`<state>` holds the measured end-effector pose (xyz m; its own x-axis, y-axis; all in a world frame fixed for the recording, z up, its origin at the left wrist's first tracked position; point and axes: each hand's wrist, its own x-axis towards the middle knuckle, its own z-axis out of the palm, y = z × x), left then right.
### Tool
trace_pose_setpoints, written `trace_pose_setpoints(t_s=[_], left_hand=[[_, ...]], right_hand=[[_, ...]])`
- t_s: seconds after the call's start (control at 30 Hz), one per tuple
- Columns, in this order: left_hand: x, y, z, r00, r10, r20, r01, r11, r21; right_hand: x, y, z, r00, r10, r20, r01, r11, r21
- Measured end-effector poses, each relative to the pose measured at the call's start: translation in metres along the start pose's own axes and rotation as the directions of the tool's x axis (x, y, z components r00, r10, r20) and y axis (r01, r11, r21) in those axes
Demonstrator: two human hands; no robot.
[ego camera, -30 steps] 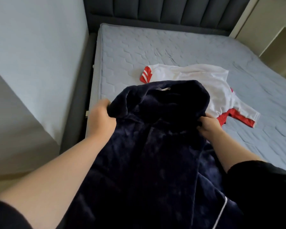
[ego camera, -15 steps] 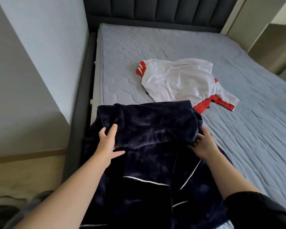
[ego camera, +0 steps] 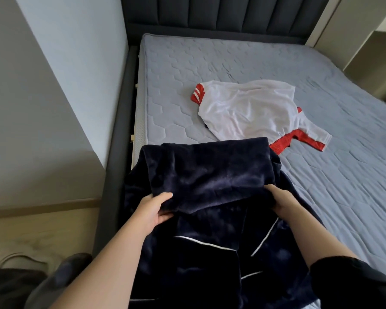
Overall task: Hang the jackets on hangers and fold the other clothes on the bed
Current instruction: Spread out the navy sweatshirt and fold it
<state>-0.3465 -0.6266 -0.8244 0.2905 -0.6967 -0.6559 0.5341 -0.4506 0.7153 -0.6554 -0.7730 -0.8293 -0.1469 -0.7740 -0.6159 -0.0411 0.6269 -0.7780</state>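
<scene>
Two garments are laid on the quilted mattress [ego camera: 210, 63], the navy velvet top [ego camera: 210, 175] nearest, the white-and-red jersey [ego camera: 247, 110] just beyond, and the top's folded flap, gripped by left hand [ego camera: 153, 209] and right hand [ego camera: 283, 202], is best drawn evenly.

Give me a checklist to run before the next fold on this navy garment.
1. Grip of the left hand on the navy garment's folded flap: ok.
2. Grip of the right hand on the flap's other end: ok.
3. Flap's far edge straight: ok.
4. Garment clear of the white shirt: not ok, it meets the red hem.
5. Garment wholly on the mattress: not ok, its left side overhangs.
6. Sleeves tucked in: cannot tell.
</scene>
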Motion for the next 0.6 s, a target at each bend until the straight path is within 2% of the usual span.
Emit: trace_pose_setpoints(t_s=[0.07,0.13,0.2,0.3,0.43,0.47,0.53,0.6], left_hand=[[0.007,0.01,0.003,0.978,0.179,-0.106,-0.163,0.977,0.138],[0.012,0.02,0.003,0.922,0.353,-0.161,-0.299,0.911,0.283],[0.021,0.031,0.001,0.887,0.402,-0.226,-0.333,0.898,0.288],[0.037,0.046,0.002,0.898,0.328,-0.292,-0.291,0.943,0.164],[0.053,0.063,0.021,0.944,0.256,-0.211,-0.234,0.964,0.124],[0.057,0.065,0.024,0.938,0.269,-0.218,-0.236,0.957,0.167],[0.063,0.069,0.021,0.888,0.328,-0.322,-0.256,0.935,0.245],[0.068,0.066,0.009,0.841,0.333,-0.426,-0.253,0.939,0.235]], right_hand=[[0.001,-0.004,0.002,0.971,-0.195,-0.137,0.179,0.976,-0.125],[0.003,-0.012,0.005,0.849,-0.445,-0.284,0.367,0.884,-0.289],[0.009,-0.023,0.01,0.768,-0.554,-0.322,0.437,0.82,-0.37],[0.026,-0.047,0.03,0.815,-0.537,-0.218,0.411,0.801,-0.436],[0.053,-0.07,0.053,0.873,-0.427,-0.235,0.289,0.842,-0.456],[0.059,-0.073,0.055,0.875,-0.422,-0.236,0.27,0.831,-0.487],[0.067,-0.077,0.055,0.865,-0.44,-0.24,0.255,0.799,-0.544],[0.073,-0.077,0.051,0.835,-0.469,-0.289,0.248,0.788,-0.563]])
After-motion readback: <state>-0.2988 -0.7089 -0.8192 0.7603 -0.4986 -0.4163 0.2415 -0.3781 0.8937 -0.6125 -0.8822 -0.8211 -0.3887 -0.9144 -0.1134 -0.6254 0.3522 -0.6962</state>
